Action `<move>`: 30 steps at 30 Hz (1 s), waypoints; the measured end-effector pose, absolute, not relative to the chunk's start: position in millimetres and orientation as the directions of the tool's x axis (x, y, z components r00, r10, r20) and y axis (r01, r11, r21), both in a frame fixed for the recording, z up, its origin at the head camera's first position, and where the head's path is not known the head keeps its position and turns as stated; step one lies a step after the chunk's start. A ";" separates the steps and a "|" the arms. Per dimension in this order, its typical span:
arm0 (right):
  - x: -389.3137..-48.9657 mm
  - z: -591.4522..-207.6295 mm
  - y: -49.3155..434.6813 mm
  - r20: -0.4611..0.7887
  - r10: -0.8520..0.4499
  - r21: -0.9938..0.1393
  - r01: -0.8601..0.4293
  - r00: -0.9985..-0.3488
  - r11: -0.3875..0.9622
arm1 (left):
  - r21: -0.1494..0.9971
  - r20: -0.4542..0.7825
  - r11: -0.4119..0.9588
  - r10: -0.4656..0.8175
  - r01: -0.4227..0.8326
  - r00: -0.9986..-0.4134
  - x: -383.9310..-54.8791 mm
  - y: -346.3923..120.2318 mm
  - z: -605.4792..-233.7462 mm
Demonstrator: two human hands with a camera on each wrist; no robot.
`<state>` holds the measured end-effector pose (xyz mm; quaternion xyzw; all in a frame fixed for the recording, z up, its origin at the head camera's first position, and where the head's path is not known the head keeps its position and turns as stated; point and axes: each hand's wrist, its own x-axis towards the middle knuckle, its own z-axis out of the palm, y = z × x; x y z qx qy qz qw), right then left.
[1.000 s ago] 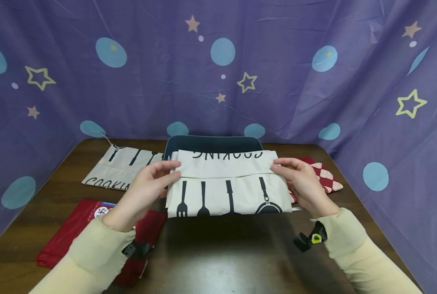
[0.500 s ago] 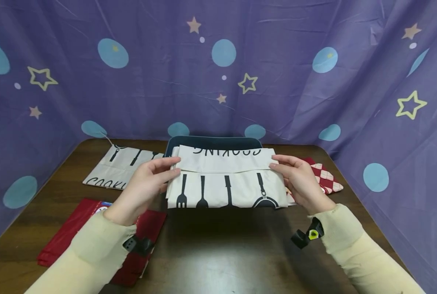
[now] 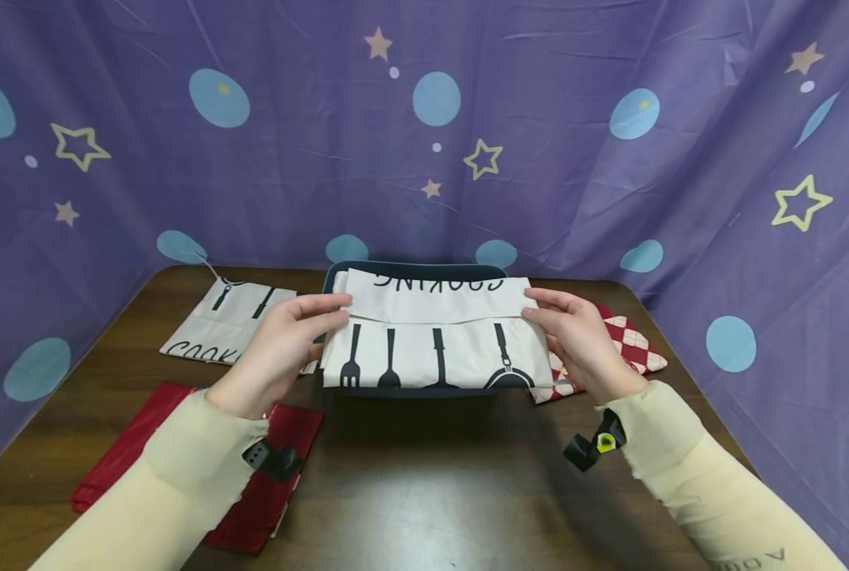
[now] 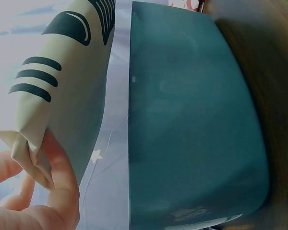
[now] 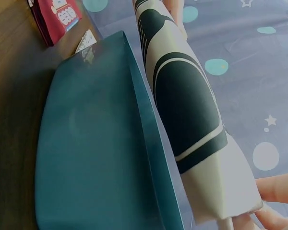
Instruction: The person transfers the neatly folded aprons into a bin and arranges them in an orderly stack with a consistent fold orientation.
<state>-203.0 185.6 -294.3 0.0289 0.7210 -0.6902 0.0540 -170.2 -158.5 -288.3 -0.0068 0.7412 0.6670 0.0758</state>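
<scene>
- Steadily, we hold a folded white cloth (image 3: 410, 353) printed with kitchen tools and the word COOKING, raised over the far half of the table (image 3: 431, 500), above a dark teal bin (image 4: 197, 120).
- Our left hand (image 3: 281, 345) pinches one side of the cloth, thumb and fingers clamped together on its layers; our right hand (image 3: 583, 341) pinches the opposite side in the same way.
- From the left wrist we see a gap between fabric and rim, so the cloth hangs clear of the bin on that side.
- To do this well, we judge, both hands should stay level and pull lightly outward, so the fold neither sags nor opens; the layers at our left fingers look loose and deserve the firmer pinch.
- Ends call for care: the cloth looks about as wide as the bin or wider, and we think a corner, or the thin pale strip below its right end, could catch on the rim.
- Room is tighter along the sides: a second printed cloth (image 3: 213, 329) lies toward the far left corner, a red pack (image 3: 253, 507) nearer the left edge, and a red-and-white checked piece (image 3: 631, 345) by the right edge.
- Bare wood runs from the bin to the near edge, our most open ground for moving.
</scene>
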 end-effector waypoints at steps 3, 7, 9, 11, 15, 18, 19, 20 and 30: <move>-206.9 -292.1 184.2 -0.119 -0.023 -0.991 0.117 -0.993 0.057 | 0.988 -0.118 0.114 0.090 -0.107 -0.989 -174.0 -157.6 -286.3; -211.1 -288.9 183.8 -0.133 -0.024 -0.988 0.131 -0.991 0.081 | 0.989 -0.109 0.110 0.094 -0.099 -0.990 -177.9 -157.1 -285.5; -212.9 -287.7 183.5 -0.146 -0.026 -0.986 0.143 -0.989 0.090 | 0.989 -0.111 0.106 0.095 -0.101 -0.989 -179.8 -157.2 -285.6; -214.6 -286.8 183.1 -0.153 -0.030 -0.984 0.150 -0.988 0.095 | 0.989 -0.114 0.102 0.095 -0.105 -0.989 -182.0 -157.6 -286.0; -218.9 -286.1 181.8 -0.161 -0.027 -0.981 0.157 -0.987 0.113 | 0.989 -0.114 0.110 0.101 -0.103 -0.988 -186.5 -157.7 -285.8; -222.5 -286.1 181.2 -0.166 -0.027 -0.978 0.161 -0.986 0.134 | 0.987 -0.117 0.125 0.105 -0.104 -0.988 -190.1 -157.4 -284.8; -223.7 -286.2 181.1 -0.169 -0.027 -0.976 0.163 -0.985 0.142 | 0.986 -0.119 0.127 0.105 -0.105 -0.987 -191.5 -157.4 -284.6; -224.8 -286.3 180.9 -0.170 -0.027 -0.975 0.164 -0.985 0.148 | 0.985 -0.122 0.132 0.103 -0.108 -0.987 -193.0 -157.6 -284.5; -237.7 -286.0 177.8 -0.149 -0.038 -0.975 0.140 -0.988 0.173 | 0.975 -0.164 0.164 0.097 -0.147 -0.982 -207.4 -157.2 -280.6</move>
